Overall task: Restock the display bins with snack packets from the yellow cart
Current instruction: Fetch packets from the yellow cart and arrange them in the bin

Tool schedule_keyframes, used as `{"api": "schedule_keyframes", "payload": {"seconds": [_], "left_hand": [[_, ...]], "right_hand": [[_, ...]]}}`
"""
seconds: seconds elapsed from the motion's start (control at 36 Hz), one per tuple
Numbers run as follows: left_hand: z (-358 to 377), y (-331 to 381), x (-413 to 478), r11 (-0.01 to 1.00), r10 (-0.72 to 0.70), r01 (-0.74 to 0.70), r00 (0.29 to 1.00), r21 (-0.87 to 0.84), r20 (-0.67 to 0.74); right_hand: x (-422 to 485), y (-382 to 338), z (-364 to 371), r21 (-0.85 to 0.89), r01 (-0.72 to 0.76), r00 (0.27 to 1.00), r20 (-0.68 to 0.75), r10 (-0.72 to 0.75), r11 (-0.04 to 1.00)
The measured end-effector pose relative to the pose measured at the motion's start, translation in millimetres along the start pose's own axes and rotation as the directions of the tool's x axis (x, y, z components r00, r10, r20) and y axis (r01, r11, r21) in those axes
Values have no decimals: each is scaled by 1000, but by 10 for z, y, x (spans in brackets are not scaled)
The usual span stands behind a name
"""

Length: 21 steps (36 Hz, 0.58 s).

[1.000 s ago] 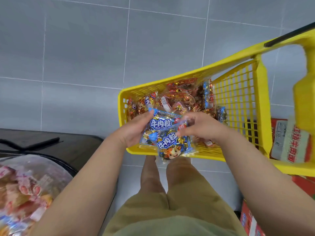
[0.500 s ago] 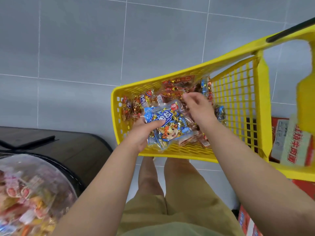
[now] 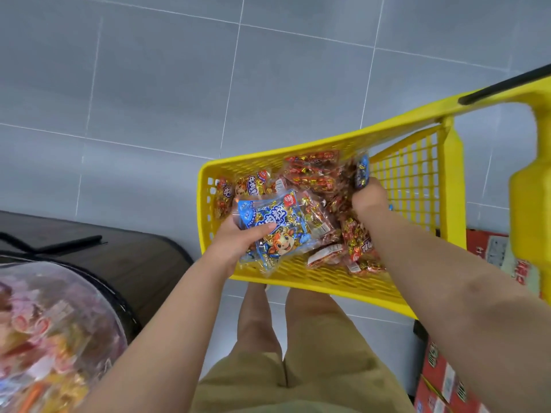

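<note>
The blue packets point(image 3: 280, 231) now rest in my left hand point(image 3: 238, 245) alone, thumb pressed on top and fingers curled beneath, over the near edge of the yellow cart point(image 3: 328, 283). My right hand point(image 3: 368, 201) has let go and reached deeper. Its fingertips curl against an upright blue packet point(image 3: 361, 171), but I cannot tell whether they grip it. I judge I'm still gathering.

The left hand point(image 3: 238, 244) holds shiny blue snack packets point(image 3: 281, 231) over the yellow plastic cart point(image 3: 325, 283). The right hand point(image 3: 368, 199) is down among red shiny packets point(image 3: 313, 174), its fingers hidden.
</note>
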<state>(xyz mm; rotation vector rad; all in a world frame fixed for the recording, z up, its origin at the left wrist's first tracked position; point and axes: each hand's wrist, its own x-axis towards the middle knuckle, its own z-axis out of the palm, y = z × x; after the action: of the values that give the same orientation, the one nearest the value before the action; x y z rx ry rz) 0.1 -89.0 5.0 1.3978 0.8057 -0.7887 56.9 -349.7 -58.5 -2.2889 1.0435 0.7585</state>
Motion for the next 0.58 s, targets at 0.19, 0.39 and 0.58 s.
{"api": "schedule_keyframes", "payload": {"seconds": [0.19,0.39,0.58], "left_hand": [[-82,114,-239,998,32,-35,997,-45,-71],[-186,206,-640,993,66,-82,983,-89,-172],[-422,-13,-1198,943,107,-206,932,-262,-346]], "right_hand": [[-592,34,-380,182,218,974,27,-226,959],[-1350,-15,-856,460,341,900,92,-427,819],[-1881,-433,-871,608,384,750,234,-619,695]]}}
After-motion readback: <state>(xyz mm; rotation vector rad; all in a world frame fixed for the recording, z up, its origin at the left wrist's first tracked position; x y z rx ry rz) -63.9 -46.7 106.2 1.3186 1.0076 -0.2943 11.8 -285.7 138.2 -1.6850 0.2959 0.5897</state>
